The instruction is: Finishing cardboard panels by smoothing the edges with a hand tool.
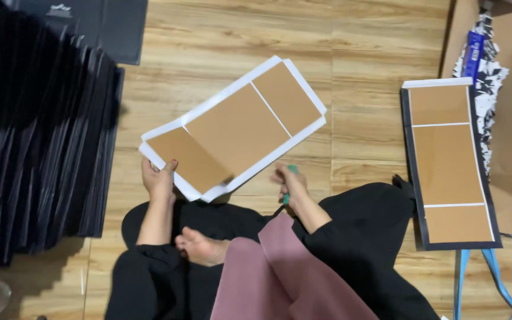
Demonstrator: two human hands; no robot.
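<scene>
Brown cardboard panels face up at me from the flat sheet (235, 127), three of them split by thin white lines and framed by a white border. Its long axis runs diagonally, from the low near-left corner up toward the far right, raised over the wooden floor (362, 53). My left hand (159, 179) pinches that near-left corner, thumb on top. My right hand (288, 184) sits just under the sheet's lower edge, fingers curled around a slim green tool (289, 185).
</scene>
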